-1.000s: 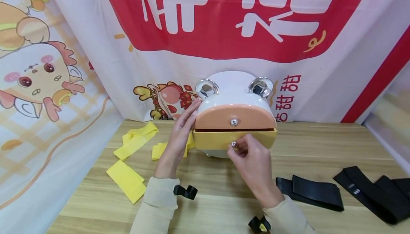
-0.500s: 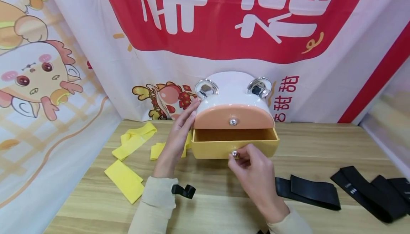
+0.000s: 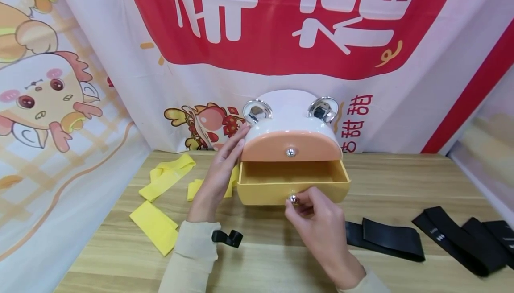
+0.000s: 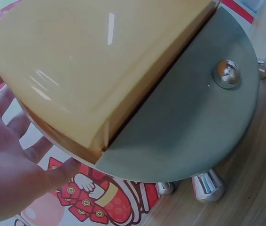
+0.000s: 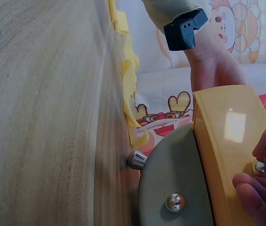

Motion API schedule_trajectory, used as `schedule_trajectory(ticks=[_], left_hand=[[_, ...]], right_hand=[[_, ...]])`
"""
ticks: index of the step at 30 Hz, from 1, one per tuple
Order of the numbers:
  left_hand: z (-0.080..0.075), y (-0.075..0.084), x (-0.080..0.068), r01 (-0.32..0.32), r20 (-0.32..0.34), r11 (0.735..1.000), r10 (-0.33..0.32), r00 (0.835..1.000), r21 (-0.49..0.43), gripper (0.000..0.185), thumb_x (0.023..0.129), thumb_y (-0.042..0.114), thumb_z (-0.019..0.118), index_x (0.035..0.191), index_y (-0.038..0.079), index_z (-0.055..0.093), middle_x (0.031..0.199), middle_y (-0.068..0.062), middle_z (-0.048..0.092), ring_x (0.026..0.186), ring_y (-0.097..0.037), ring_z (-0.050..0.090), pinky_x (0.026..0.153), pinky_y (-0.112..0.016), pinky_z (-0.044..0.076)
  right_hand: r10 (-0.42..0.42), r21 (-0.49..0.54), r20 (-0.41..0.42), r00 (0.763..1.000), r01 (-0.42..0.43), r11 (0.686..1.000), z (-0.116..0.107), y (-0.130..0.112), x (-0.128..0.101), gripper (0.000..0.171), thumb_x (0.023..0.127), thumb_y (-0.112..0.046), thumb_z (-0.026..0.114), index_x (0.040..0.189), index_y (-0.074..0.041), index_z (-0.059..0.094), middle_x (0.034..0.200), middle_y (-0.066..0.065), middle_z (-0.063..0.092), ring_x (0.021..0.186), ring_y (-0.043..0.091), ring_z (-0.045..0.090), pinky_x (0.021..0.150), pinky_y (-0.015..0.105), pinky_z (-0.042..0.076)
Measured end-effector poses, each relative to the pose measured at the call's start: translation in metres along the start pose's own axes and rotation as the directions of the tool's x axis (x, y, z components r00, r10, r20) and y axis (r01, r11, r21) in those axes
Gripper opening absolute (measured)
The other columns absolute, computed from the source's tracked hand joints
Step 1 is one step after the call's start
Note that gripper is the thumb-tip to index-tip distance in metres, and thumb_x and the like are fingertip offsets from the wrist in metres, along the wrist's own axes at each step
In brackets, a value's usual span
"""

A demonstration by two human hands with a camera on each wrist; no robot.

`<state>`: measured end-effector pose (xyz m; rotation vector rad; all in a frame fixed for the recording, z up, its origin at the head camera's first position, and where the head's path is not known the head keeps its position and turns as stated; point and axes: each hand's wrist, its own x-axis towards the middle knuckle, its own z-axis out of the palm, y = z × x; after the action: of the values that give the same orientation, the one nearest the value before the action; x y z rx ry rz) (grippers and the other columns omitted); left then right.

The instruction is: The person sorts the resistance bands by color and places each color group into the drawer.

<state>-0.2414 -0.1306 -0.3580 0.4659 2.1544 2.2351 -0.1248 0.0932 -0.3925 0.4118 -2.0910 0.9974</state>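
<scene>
the right hand (image 3: 321,226) pinches the knob (image 3: 293,200) of the open yellow drawer (image 3: 261,190). the left hand (image 3: 218,177) lies flat, fingers straight, against the box (image 3: 291,114).

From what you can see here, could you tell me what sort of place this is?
Probably a makeshift tabletop set, not a home: printed cartoon banners hang as backdrop around a wooden table, where a frog-shaped drawer box stands among yellow bands and black bands.
</scene>
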Motion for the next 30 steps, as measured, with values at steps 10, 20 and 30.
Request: schedule_trajectory(ticks=[10,20,30], left_hand=[[-0.008,0.006,0.002,0.065,0.094,0.998,-0.064,0.994,-0.002,0.044,0.096,0.048,0.053,0.140,0.045,0.047,0.152,0.030,0.029,0.143,-0.003,0.023,0.114,-0.052,0.028],[-0.022,0.012,0.002,0.069,0.245,0.998,-0.063,0.968,-0.016,0.045,0.101,0.036,0.050,0.144,0.042,0.042,0.154,0.027,0.026,0.143,-0.008,0.027,0.110,-0.057,0.032],[-0.051,0.011,-0.004,0.088,0.382,0.995,-0.065,0.922,-0.044,0.045,0.104,0.025,0.043,0.149,0.030,0.039,0.158,0.016,0.026,0.145,-0.016,0.026,0.102,-0.058,0.042]], right_hand=[[0.013,0.002,0.017,1.000,-0.013,1.000,-0.003,0.000,0.000,0.016,0.076,-0.014,0.077,0.081,-0.012,0.062,0.075,-0.007,0.066,0.064,0.005,0.064,0.057,0.015,0.053],[0.029,-0.015,0.038,0.999,-0.028,1.000,-0.003,0.000,-0.002,0.017,0.077,-0.017,0.078,0.083,-0.014,0.062,0.077,-0.008,0.066,0.065,0.003,0.063,0.058,0.015,0.053],[0.041,-0.020,0.062,0.997,-0.039,0.999,-0.003,-0.001,-0.002,0.017,0.078,-0.018,0.078,0.083,-0.014,0.062,0.077,-0.007,0.066,0.065,0.005,0.063,0.059,0.016,0.054]])
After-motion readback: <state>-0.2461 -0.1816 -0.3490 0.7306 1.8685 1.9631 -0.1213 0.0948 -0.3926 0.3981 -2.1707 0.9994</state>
